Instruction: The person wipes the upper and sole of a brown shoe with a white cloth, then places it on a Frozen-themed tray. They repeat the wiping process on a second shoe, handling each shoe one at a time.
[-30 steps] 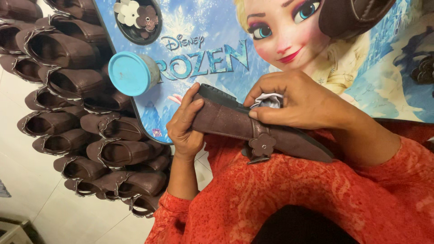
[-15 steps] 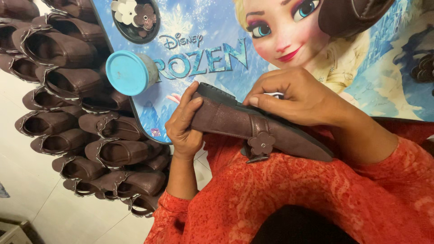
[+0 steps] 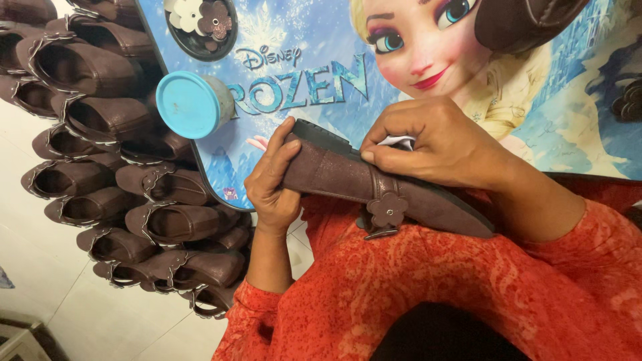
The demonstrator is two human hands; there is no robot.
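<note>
Over the lap, against a blue cartoon-printed table edge: left hand clamped round the heel of a brown leather strap shoe, right hand closed on white paper at its opening; could slip if the heel grip loosens

Pale tiled floor, blue cartoon-printed tabletop, soft indoor light

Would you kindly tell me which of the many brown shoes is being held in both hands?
The brown shoe with the flower buckle, gripped by left hand and right hand; the other shoes lie piled on the floor.
</note>
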